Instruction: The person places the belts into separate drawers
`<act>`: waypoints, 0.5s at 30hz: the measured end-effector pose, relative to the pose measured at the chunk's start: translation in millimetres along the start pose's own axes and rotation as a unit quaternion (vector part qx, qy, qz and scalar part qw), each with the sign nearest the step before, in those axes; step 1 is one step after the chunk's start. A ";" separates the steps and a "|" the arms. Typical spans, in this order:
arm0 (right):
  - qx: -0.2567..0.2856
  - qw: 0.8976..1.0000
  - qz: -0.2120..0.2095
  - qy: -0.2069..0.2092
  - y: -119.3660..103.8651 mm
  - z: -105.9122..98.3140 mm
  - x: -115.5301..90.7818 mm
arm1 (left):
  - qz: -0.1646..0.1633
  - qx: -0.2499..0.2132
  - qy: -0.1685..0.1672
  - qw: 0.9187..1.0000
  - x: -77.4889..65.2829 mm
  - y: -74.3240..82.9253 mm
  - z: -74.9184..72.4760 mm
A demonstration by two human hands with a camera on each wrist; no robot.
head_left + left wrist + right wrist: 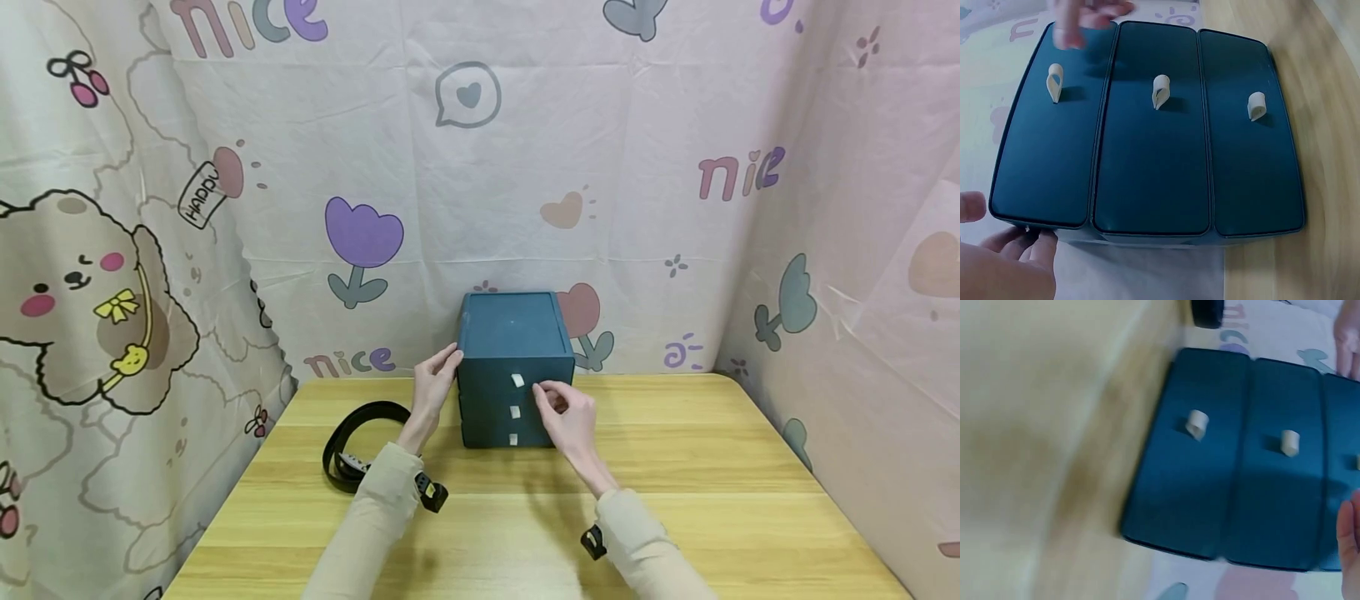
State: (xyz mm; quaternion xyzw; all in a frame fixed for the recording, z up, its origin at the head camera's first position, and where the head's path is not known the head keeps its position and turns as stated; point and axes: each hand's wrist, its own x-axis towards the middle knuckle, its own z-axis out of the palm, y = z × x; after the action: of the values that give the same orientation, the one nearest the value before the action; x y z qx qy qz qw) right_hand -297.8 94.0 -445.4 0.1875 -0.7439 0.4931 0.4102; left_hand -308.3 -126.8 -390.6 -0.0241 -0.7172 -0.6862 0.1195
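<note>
box (pixel 513 327): parked near back edge of table (pixel 697 467), about midway between corners | left hand (pixel 433 387): fingers laid on box's side, thumb spread | right hand (pixel 573 418): loosely bent near top tab (pixel 517 381), nothing pinched | risk imo: box could get dragged if tab's yanked while barely braced

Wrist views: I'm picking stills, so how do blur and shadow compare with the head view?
Head view: dark teal three-drawer box is crisp, its front darker than its top; left wrist: bare right hand blurred, small off-white loop pulls cast short shadows; right wrist: light wooden tabletop smeared, soft shadow on the box.
</note>
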 end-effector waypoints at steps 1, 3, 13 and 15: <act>0.000 1.000 -0.020 0.021 -5.2 -2.3 5.1 | 0.005 0.003 0.002 1.000 -0.8 0.6 0.5; 0.001 0.997 -0.054 0.062 -8.2 -5.6 15.6 | 0.018 0.011 0.012 1.000 -3.1 2.0 2.0; -0.008 0.998 0.033 0.058 -3.9 -24.1 49.7 | 0.115 -0.005 0.145 0.983 -22.9 -10.2 7.6; -0.015 0.997 0.071 0.027 -3.5 -26.6 52.9 | 0.124 0.004 0.163 0.979 -27.1 -17.4 9.6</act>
State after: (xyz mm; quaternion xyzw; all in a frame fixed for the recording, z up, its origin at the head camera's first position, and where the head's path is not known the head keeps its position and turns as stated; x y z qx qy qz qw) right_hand -315.4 122.7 -396.6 0.1148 -0.7509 0.5150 0.3972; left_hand -286.8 -114.8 -413.5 -0.0003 -0.6823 -0.6578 0.3191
